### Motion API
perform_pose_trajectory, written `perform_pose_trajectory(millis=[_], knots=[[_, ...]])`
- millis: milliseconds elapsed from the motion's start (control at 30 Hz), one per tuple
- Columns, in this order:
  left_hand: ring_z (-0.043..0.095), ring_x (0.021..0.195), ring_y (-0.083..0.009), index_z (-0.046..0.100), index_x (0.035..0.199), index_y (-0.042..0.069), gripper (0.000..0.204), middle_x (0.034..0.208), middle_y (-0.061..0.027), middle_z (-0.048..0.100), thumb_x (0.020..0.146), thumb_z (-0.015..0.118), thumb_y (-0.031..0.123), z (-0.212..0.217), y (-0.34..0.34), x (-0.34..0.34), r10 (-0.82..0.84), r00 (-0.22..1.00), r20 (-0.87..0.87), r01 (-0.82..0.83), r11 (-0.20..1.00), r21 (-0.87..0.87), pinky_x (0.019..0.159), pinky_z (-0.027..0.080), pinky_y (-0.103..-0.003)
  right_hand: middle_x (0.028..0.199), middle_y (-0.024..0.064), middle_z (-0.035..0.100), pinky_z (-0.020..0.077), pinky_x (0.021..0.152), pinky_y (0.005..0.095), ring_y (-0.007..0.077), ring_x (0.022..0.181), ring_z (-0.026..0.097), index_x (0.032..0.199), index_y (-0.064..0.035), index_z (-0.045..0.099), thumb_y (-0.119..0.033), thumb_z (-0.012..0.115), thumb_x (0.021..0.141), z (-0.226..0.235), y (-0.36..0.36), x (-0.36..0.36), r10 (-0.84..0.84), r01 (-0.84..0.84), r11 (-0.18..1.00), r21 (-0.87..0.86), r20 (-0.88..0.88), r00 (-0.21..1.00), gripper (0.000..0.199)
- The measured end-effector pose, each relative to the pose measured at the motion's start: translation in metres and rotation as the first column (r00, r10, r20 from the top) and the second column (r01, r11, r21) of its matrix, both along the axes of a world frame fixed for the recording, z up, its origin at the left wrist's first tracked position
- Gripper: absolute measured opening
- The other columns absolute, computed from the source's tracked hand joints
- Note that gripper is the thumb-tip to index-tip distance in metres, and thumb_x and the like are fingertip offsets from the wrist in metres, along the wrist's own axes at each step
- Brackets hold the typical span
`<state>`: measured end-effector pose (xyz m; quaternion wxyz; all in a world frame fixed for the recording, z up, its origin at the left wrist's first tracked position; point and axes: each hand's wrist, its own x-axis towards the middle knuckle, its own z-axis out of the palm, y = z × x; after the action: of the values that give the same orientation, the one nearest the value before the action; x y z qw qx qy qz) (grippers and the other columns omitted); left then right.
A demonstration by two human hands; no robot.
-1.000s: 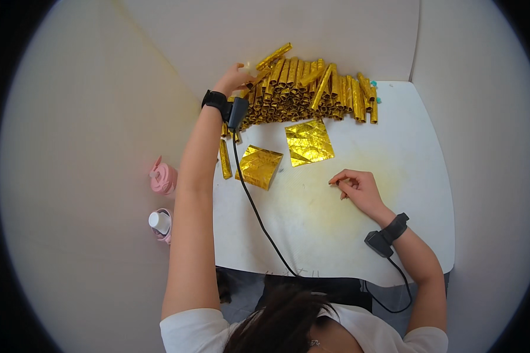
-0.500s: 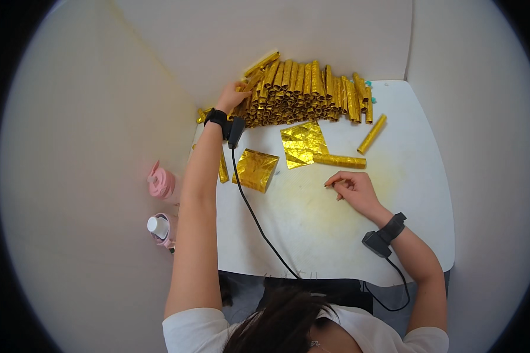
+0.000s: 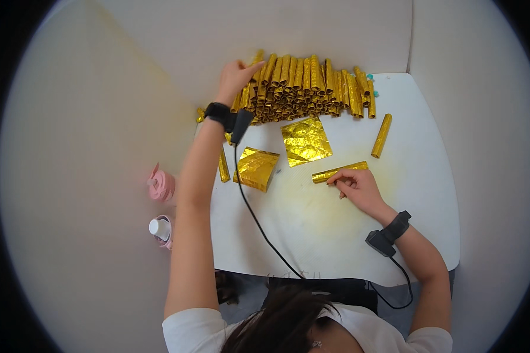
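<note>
My left hand (image 3: 239, 79) is at the upper left of a large heap of gold foil tubes (image 3: 300, 76). Its thumb and forefinger close on a blurred gold foil tube (image 3: 258, 56) there. My right hand (image 3: 358, 188) is low over the table, its fingers curled into a pinch. The forefinger lies against a single gold foil tube (image 3: 322, 177), covering part of its near side. I cannot make out what, if anything, sits between the fingertips. Two creased gold foil sheets lie beyond and left of this hand, a larger one (image 3: 306, 141) and a smaller one (image 3: 256, 169).
Another foil tube (image 3: 381, 136) lies at the right of the white table (image 3: 265, 235), and one (image 3: 224, 166) at its left edge. A pink bottle (image 3: 161, 185) and a cup with a white lid (image 3: 159, 227) stand left of the table. Wrist bands trail black cables (image 3: 262, 226).
My left hand has moved up and slightly right over the heap's corner. The single tube has come nearer my right hand and tilted. The right-hand tube has turned slightly and shifted right.
</note>
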<state>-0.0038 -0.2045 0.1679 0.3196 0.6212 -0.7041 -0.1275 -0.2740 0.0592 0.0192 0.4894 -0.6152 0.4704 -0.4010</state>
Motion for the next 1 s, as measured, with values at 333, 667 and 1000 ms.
perform_pose_trajectory(millis=[333, 667, 1000], knots=[[0.059, 0.090, -0.0338, 0.063, 0.086, 0.000, 0.038, 0.097, -0.0182, 0.062, 0.082, 0.070, 0.037, -0.066, -0.023, 0.017, 0.025, 0.988, -0.153, -0.096, 0.876, -0.473, 0.082, 0.046, -0.042, 0.070, 0.0043, 0.068, 0.0477, 0.055, 0.0249, 0.0110, 0.058, 0.065, 0.092, -0.0061, 0.070, -0.009, 0.057, 0.086, 0.007, 0.000, 0.001, 0.013, -0.014, 0.999, -0.032, -0.048, 0.999, 0.015], [0.059, 0.106, -0.0239, 0.055, 0.125, 0.003, 0.041, 0.124, -0.0140, 0.059, 0.087, 0.066, 0.015, -0.079, -0.016, 0.030, -0.170, 0.934, -0.313, 0.140, 0.983, -0.118, 0.088, 0.048, -0.034, 0.068, 0.0039, 0.068, 0.0476, 0.055, 0.0251, 0.0113, 0.057, 0.065, 0.092, -0.0077, 0.071, -0.011, 0.058, 0.085, 0.003, 0.001, -0.002, -0.013, 0.011, 1.000, -0.028, -0.084, 0.996, 0.015], [0.062, 0.104, -0.0224, 0.044, 0.134, 0.003, 0.056, 0.121, -0.0147, 0.061, 0.084, 0.066, 0.012, -0.075, -0.059, 0.031, -0.102, 0.956, -0.275, 0.094, 0.995, -0.043, 0.086, 0.050, -0.032, 0.070, 0.0038, 0.068, 0.0475, 0.055, 0.0258, 0.0119, 0.058, 0.065, 0.091, -0.0084, 0.071, -0.011, 0.057, 0.085, 0.001, -0.003, 0.001, -0.010, 0.008, 0.999, -0.031, -0.048, 0.999, 0.016]])
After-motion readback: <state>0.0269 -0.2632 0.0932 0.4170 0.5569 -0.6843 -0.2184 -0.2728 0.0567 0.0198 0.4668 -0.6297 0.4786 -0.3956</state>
